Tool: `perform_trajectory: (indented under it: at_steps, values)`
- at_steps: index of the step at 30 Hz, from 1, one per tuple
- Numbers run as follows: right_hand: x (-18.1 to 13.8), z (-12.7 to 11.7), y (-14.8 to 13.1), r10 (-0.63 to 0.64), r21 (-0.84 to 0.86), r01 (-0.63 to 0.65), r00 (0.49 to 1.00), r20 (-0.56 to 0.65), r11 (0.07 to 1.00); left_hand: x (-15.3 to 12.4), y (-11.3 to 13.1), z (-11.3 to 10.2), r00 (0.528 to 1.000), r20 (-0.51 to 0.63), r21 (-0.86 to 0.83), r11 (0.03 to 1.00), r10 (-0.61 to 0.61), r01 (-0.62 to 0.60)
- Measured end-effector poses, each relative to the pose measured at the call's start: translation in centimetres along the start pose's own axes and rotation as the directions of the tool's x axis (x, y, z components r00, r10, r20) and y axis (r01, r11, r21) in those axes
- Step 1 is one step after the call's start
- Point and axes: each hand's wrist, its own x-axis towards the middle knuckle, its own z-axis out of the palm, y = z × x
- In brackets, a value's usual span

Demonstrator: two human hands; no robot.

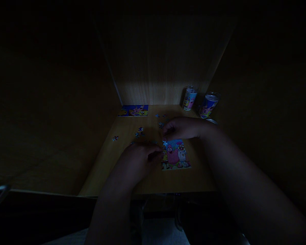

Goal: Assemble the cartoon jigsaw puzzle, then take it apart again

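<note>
A partly assembled jigsaw puzzle with a pink cartoon starfish lies flat on the wooden desk. At its left edge is my left hand, its thumb and fingers drawn together by the puzzle's border. My right hand hovers over the upper left corner, fingertips pinched downward near a pale notch in the picture. Dim light and the fingers hide whatever either pinch holds. Loose puzzle pieces lie beyond my left hand, and others sit just left of my right hand.
Another puzzle section, blue and yellow, rests against the back panel. Two clear-lidded picture canisters stand at the back right, near a round lid. A single piece lies far left. Side panels enclose the desk.
</note>
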Motion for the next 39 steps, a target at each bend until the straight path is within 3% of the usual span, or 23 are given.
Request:
perform_trajectory:
  at_steps: [12,15,19,22,29,39]
  values:
    - [0.3,0.1,0.6,0.042,-0.013,-0.042,0.999,-0.003,0.999,0.0,-0.1,0.1,1.000,0.001,-0.032,0.999,0.016,-0.016]
    - [0.4,0.1,0.7,0.016,-0.026,-0.017,0.999,-0.029,1.000,0.0,-0.1,-0.1,0.997,-0.077,-0.030,1.000,0.003,-0.005]
    - [0.4,0.1,0.9,0.025,0.008,-0.024,1.000,-0.006,1.000,0.2,-0.1,-0.7,0.966,-0.233,0.085,0.988,-0.108,0.131]
    - [0.4,0.1,1.0,0.036,0.031,-0.037,0.999,0.032,0.999,0.4,-0.1,-1.1,0.957,-0.253,0.138,0.974,-0.142,0.181]
    - [0.4,0.1,0.8,0.052,0.028,-0.052,0.999,0.014,0.998,0.7,-0.5,-0.6,0.965,-0.259,0.186,0.978,-0.044,0.095]
    - [0.6,0.2,0.9,0.037,0.065,-0.039,0.998,0.046,0.997,1.1,-0.4,0.7,0.976,-0.217,0.189,0.981,0.002,0.040]
